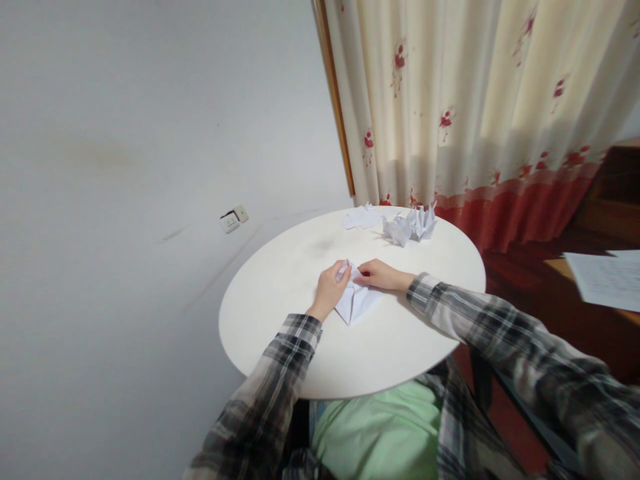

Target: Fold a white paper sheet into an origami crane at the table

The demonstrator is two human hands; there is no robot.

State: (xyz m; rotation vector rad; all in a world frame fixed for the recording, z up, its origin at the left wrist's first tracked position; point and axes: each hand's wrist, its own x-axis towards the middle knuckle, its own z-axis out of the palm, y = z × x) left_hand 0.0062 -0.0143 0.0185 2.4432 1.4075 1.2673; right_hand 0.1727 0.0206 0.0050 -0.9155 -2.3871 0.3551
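Note:
A white folded sheet of paper [354, 303] lies on the round white table [270, 300], one corner pointing toward me. My left hand [331, 288] pinches its left upper edge between thumb and fingers. On the other side, my right hand [379, 274] has its fingers closed at the paper's upper right flap. Creases run down the middle of the sheet. The exact grip of the right fingertips is too small to make out fully.
Folded paper cranes [410, 227] stand at the table's far right. Beside them lie flat white paper pieces [361, 217]. A wall with a socket [230, 222] borders the left, a flowered curtain [450, 80] the back. Printed sheets [603, 277] lie on a surface at right.

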